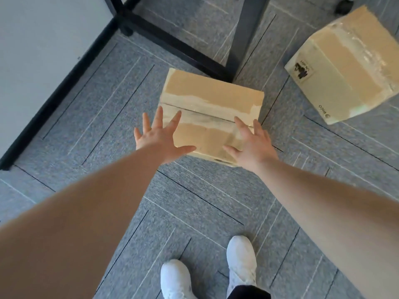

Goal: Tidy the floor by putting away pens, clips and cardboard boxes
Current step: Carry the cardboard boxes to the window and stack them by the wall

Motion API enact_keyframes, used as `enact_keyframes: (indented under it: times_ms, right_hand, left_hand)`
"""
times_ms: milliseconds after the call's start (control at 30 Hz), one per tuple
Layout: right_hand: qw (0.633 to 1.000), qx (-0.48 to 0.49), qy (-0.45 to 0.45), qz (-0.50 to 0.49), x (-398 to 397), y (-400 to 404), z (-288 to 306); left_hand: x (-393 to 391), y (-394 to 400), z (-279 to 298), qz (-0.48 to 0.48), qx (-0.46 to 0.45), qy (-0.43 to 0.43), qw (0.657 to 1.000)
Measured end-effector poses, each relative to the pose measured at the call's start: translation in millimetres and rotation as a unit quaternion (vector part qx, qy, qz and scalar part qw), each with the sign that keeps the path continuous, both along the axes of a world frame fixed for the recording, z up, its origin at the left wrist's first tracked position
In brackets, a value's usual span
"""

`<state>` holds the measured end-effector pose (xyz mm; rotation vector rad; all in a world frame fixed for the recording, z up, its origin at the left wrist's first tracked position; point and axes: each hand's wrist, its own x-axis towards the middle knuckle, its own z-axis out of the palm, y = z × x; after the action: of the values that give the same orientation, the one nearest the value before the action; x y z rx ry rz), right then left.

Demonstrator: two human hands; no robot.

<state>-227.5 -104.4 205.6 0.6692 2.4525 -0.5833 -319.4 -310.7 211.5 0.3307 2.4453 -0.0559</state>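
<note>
A flat cardboard box (212, 98) with a taped seam lies on the grey carpet in the middle of the view. My left hand (158, 137) hovers at its left near corner with fingers spread, thumb over the box's near edge. My right hand (251, 143) is spread over its right near corner, fingers on or just above the top. Neither hand grips anything. A second, larger cardboard box (345, 67) with a black label stands tilted at the upper right, apart from both hands. No pens or clips show.
Black desk legs and a floor bar (172, 44) run just behind the flat box. A pale panel with a black base (43, 50) fills the left. A chair castor (343, 7) sits at the top right. My white shoes (241, 260) stand below.
</note>
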Motion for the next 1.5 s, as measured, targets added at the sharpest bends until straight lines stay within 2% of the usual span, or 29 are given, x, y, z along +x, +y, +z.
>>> enact_keyframes:
  times_ms: [200,367,733,1033,1133,1300,1500]
  right_hand:
    - [0.996,-0.002,-0.006,-0.095,8,4,-62]
    - [0.984,-0.062,0.014,-0.168,3,4,-89]
    - [0.96,-0.111,0.073,-0.248,9,-18,-85]
    - [0.979,-0.134,0.038,-0.152,23,-103,-39]
    - [0.986,-0.135,0.032,-0.093,16,-145,-19]
    - [0.991,-0.13,0.037,0.015,-4,-228,18]
    - [0.98,-0.143,0.036,0.134,-6,-344,64]
  left_hand:
    - [4,-11,-58,0.048,0.005,-0.004,0.999]
    - [-6,-13,-82,0.101,0.048,0.016,0.994]
    - [3,-24,-92,0.194,0.12,0.005,0.974]
    - [68,-131,-59,0.293,0.121,0.006,0.948]
    - [84,-178,-40,0.338,0.122,0.02,0.933]
    - [114,-259,1,0.443,0.142,0.058,0.883]
    - [171,-359,61,0.548,0.136,0.1,0.819]
